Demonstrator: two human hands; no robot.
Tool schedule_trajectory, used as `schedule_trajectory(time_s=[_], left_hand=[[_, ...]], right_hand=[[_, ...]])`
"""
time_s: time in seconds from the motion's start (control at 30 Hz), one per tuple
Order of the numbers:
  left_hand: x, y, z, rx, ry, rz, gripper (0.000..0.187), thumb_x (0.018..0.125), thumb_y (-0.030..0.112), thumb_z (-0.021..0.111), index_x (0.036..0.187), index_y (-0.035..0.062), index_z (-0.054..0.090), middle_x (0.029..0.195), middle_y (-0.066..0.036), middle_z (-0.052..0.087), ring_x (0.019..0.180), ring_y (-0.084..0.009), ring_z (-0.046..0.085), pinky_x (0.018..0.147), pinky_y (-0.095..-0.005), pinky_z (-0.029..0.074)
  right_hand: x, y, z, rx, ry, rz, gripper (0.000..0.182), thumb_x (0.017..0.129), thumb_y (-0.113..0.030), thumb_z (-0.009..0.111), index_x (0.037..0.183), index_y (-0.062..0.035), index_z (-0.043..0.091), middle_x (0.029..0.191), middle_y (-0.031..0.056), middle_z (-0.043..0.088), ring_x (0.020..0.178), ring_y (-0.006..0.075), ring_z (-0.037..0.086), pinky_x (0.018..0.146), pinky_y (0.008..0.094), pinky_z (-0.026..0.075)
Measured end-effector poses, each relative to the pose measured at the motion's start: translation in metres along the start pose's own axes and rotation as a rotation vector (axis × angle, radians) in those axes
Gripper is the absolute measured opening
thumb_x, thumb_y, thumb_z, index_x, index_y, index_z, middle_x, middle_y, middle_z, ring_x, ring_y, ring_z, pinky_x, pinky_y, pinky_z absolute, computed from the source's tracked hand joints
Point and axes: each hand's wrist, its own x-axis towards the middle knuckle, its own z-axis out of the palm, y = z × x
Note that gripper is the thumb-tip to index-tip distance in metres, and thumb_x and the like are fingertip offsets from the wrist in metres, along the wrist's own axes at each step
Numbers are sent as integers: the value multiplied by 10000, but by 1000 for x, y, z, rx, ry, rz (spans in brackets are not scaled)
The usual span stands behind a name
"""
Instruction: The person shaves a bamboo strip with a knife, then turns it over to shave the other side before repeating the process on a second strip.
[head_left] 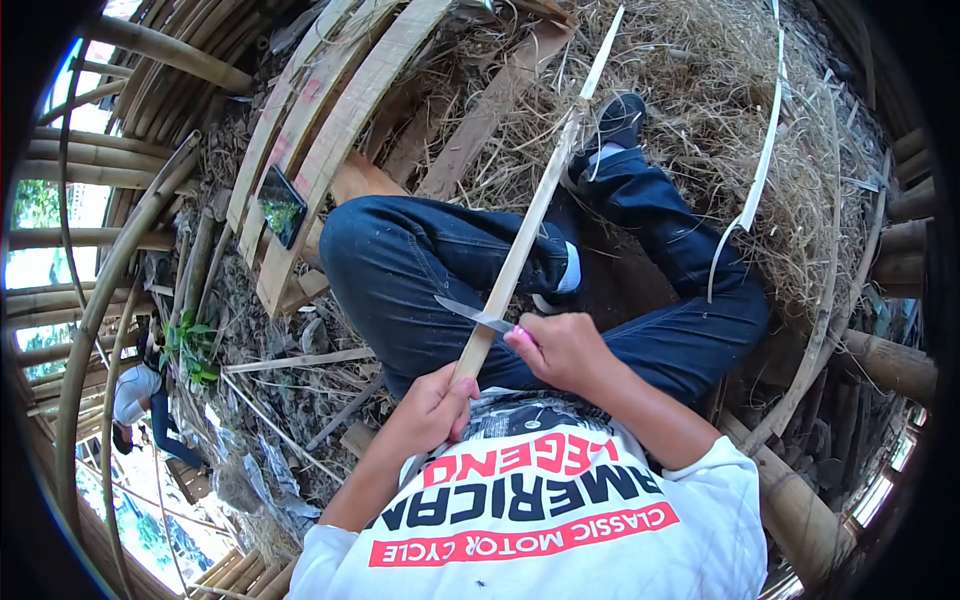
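Observation:
A long pale bamboo strip (530, 225) runs from my lap up past my shoes. My left hand (432, 405) is closed round its near end, close to my shirt. In my right hand (562, 350) is a knife (468, 311) with a pinkish handle, mostly hidden by the fingers. The blade points left and lies across the strip, just beyond my left hand. Both hands are in front of my white printed shirt, between my bent legs in dark jeans.
Wide planks (345, 125) lie at the upper left, with a phone (282, 207) on them. Shavings (690, 120) cover the ground ahead. A thin white strip (768, 150) curves at the right. Another person (150, 400) is beyond bamboo poles (95, 240) at the far left.

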Motion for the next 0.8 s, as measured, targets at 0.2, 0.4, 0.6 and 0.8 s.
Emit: schedule_trajectory(time_s=[0.2,0.4,0.6,0.8], left_hand=[[3,-2,2,16,44,-10,222,1018,204,393,916,34,492,512,16,448,411,-56,407,404,-232,335],[-1,4,6,73,14,43,224,1020,207,387,925,31,488,514,19,439,415,-54,405,403,-231,339],[1,-1,3,5,17,7,203,1015,195,409,923,34,492,507,17,443,399,-54,395,391,-234,327],[-4,4,7,78,69,-20,193,1007,192,440,926,26,496,502,19,446,403,-51,406,393,-226,334]], right_hand=[[15,38,-12,-76,88,186,393,928,-406,528,720,-83,612,553,162,579,548,364,613,509,452,482],[7,5,-9,30,23,68,335,921,-328,550,718,-70,613,566,170,561,542,387,584,502,444,463],[12,15,-22,14,41,133,338,927,-327,541,725,-67,619,572,177,565,552,384,593,505,446,466],[20,35,-14,-19,111,239,415,938,-417,504,715,-85,614,561,157,584,550,373,609,501,469,477]])
